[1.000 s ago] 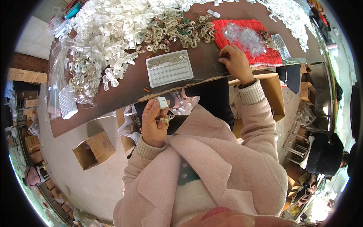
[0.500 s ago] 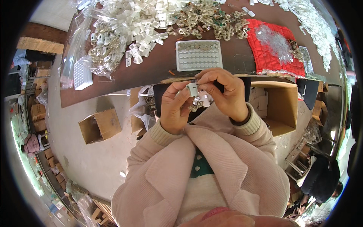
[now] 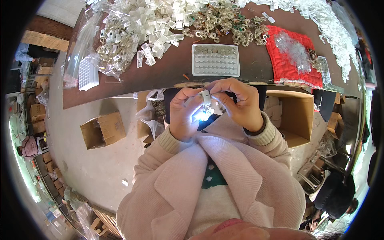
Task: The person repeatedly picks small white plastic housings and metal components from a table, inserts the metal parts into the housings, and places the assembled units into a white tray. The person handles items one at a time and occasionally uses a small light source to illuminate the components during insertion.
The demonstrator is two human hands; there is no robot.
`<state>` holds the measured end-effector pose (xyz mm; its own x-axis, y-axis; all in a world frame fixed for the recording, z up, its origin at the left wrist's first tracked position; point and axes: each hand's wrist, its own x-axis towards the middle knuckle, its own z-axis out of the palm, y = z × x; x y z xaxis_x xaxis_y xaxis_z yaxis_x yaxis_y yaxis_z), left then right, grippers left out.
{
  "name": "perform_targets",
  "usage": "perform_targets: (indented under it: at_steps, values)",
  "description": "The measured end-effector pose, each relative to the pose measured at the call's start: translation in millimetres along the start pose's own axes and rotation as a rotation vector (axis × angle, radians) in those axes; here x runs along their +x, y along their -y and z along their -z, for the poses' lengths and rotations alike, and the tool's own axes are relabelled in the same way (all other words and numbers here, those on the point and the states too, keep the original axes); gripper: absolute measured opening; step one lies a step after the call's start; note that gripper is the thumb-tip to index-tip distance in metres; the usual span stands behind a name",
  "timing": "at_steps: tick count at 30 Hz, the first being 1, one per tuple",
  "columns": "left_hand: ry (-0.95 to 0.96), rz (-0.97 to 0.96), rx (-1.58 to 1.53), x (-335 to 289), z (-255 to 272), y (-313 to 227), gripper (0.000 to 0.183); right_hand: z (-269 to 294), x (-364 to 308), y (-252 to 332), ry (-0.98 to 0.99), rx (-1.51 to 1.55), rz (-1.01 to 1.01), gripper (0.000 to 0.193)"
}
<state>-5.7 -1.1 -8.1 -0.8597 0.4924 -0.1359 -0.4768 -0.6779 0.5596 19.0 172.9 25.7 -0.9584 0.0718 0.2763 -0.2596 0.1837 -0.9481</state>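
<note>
Just below the table's front edge, my two hands meet around a small white plastic casing. My left hand has it pinched between thumb and fingers. Under the casing shines a bright white-blue light, whose glare hides the detail there. My right hand is closed at the casing's right side, thumb against fingers. A small white piece shows by the right thumb; whether that hand grips it is unclear. Beyond my hands lies a white tray with rows of round cells, its far rows filled with small clear parts.
White casings and clear coiled pieces heap the table's far side. A red cloth bearing clear bits lies right. At left are stacked white trays and plastic bags. Cardboard boxes stand under the table and on the floor.
A bright light has come on beneath the casing. My right fingers have shifted slightly lower around it, and the view has swung a little, so the table appears displaced.
</note>
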Motion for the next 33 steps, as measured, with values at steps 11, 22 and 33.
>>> perform_targets:
  at_steps: [11, 22, 33]
  values:
    - [-0.161, -0.012, 0.234, 8.4, 0.7, 1.6, 0.02, 15.0, 16.5, -4.7, 0.116, -0.133, -0.005, 0.016]
    - [-0.122, 0.216, 0.012, 21.8, 16.5, -11.0, 0.017, 79.2, 127.4, -79.1, -0.222, -1.12, 0.075, 0.02]
    - [-0.14, 0.202, 0.032, 22.5, 21.3, -12.7, 0.004, 126.8, 117.1, -62.9, -0.359, -0.411, -0.155, 0.011]
